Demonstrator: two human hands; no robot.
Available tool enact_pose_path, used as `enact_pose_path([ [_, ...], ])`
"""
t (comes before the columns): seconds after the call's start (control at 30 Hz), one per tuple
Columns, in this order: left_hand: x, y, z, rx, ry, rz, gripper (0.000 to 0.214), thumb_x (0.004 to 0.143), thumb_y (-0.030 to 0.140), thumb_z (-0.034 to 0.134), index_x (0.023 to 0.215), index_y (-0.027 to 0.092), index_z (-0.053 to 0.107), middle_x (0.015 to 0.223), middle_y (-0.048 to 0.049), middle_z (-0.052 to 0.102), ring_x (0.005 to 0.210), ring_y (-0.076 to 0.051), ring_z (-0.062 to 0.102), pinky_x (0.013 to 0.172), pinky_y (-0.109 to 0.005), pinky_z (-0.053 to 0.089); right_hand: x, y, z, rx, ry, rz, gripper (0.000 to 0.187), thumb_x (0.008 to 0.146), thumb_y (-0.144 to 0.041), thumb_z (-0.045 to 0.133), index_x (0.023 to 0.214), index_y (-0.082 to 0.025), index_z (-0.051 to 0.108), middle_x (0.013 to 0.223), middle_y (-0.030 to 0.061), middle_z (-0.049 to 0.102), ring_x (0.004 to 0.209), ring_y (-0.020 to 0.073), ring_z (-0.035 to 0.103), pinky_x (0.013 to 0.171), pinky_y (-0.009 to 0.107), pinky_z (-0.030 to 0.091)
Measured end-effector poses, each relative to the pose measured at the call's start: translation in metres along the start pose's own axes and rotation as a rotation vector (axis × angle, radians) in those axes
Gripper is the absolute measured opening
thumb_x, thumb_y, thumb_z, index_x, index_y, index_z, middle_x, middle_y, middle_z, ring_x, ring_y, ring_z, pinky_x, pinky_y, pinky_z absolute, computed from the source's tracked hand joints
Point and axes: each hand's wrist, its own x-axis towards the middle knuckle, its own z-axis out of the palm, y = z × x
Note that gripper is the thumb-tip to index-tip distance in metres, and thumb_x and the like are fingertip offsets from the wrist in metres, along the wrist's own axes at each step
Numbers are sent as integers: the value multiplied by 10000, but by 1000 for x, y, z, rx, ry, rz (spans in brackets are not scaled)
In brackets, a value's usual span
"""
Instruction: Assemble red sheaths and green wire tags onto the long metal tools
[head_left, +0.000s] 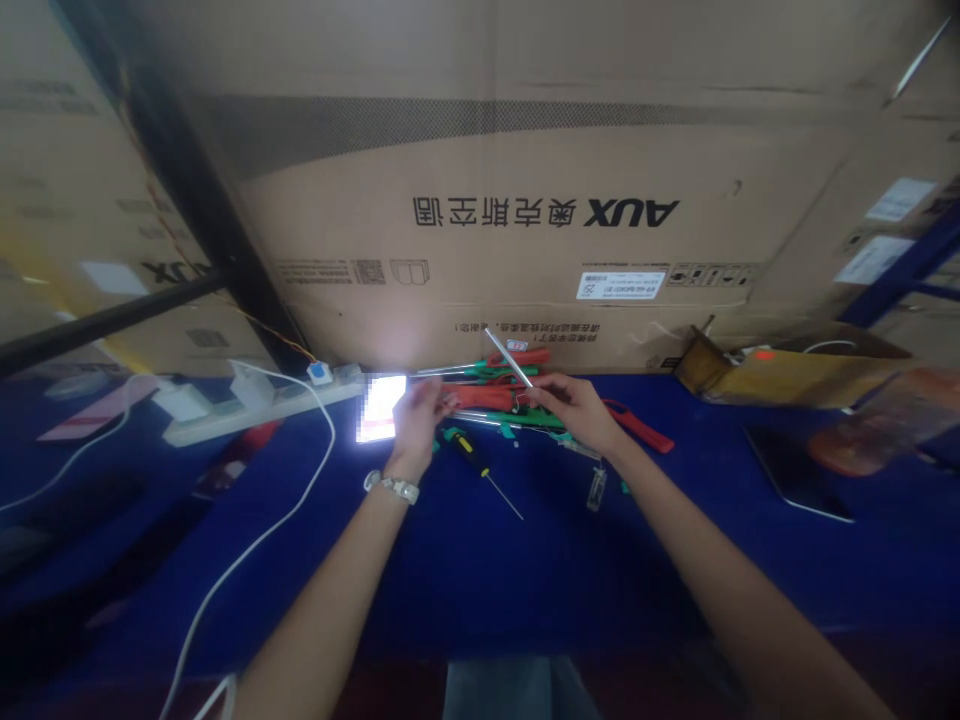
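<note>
My right hand [574, 408] is closed on a thin metal tube [510, 358], which slants up and to the left from the fingertips. My left hand [420, 420], with a watch [391, 487] on its wrist, has its fingers pinched together at the end of a red handle [484, 397]; what they grip is hidden. Around and behind both hands lies a pile of red and green long-necked lighters [510, 372] with metal tubes. In front of them, a black and yellow screwdriver [471, 453] rests on the blue tabletop [540, 570]. A small clear part [596, 490] lies below my right hand.
A lit phone screen [381, 408] stands beside my left hand. Further left are a white power strip [259, 408] and its cable [300, 500]. To the right lie a red piece [639, 427], a dark tablet [795, 472] and an open carton [810, 375]. Large cardboard [525, 270] forms the back.
</note>
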Motion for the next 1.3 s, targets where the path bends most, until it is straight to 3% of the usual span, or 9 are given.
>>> enact_pose_path([
  [0.13, -8, -16, 13, 239, -190, 37, 242, 732, 349, 784, 861, 165, 698, 771, -39, 705, 719, -185, 688, 809, -380, 567, 3, -4, 16, 61, -13, -1, 413, 819, -583, 636, 869, -182, 717, 717, 14, 682, 664, 158, 596, 674, 294, 465],
  [0.23, -13, -13, 20, 309, -211, 90, 176, 684, 240, 817, 828, 186, 732, 824, -59, 718, 856, -238, 685, 929, -411, 519, 6, -9, 24, 65, -41, -19, 400, 831, -567, 632, 860, -180, 730, 736, 13, 694, 674, 149, 603, 693, 285, 481],
  [0.37, -22, 2, 25, 394, -198, 338, 237, 676, 139, 790, 887, 238, 750, 1062, -63, 713, 1177, -291, 592, 1097, -410, 396, 8, -7, 28, 56, -68, -6, 404, 831, -563, 639, 886, -178, 750, 730, 12, 710, 645, 148, 600, 680, 286, 489],
  [0.5, -29, 6, 31, 283, -337, 192, 180, 798, 312, 733, 948, 215, 727, 904, -41, 743, 939, -246, 693, 898, -370, 522, 9, -1, 32, 93, -75, -9, 357, 838, -512, 642, 921, -184, 758, 751, 22, 728, 711, 177, 646, 741, 314, 509],
  [0.6, -29, 3, 35, 166, -317, 94, 267, 761, 422, 773, 859, 184, 700, 803, -33, 743, 800, -219, 718, 757, -328, 558, 8, 1, 32, 102, -93, -33, 288, 860, -437, 621, 947, -193, 748, 833, 37, 741, 800, 195, 670, 810, 342, 518],
  [0.67, -29, 2, 36, 106, -294, 62, 306, 721, 432, 811, 818, 169, 688, 764, -33, 740, 763, -209, 729, 765, -331, 569, 3, 1, 29, 43, -96, -69, 271, 844, -340, 631, 1060, -200, 716, 981, 56, 739, 870, 199, 667, 849, 359, 516],
  [0.83, -31, 3, 34, 7, -312, -5, 373, 671, 404, 862, 886, 143, 703, 822, -57, 758, 787, -225, 754, 869, -385, 577, -16, 2, 18, -286, 41, -114, 548, 735, -167, 676, 1275, -179, 589, 1188, 121, 633, 847, 187, 627, 858, 395, 521],
  [1.07, -33, 3, 30, -46, -338, -27, 380, 678, 340, 865, 962, 140, 711, 965, -90, 779, 837, -211, 751, 896, -369, 568, -17, 11, 24, -123, 120, -17, 250, 816, -333, 673, 1018, -185, 679, 885, 56, 729, 852, 195, 691, 841, 353, 529],
  [1.3, -36, 6, 29, -89, -334, -33, 365, 669, 336, 873, 948, 157, 719, 932, -52, 776, 788, -166, 740, 809, -288, 579, -11, 10, 19, 152, 71, 58, 253, 776, -439, 727, 828, -191, 714, 827, 39, 756, 803, 192, 698, 798, 326, 532],
])
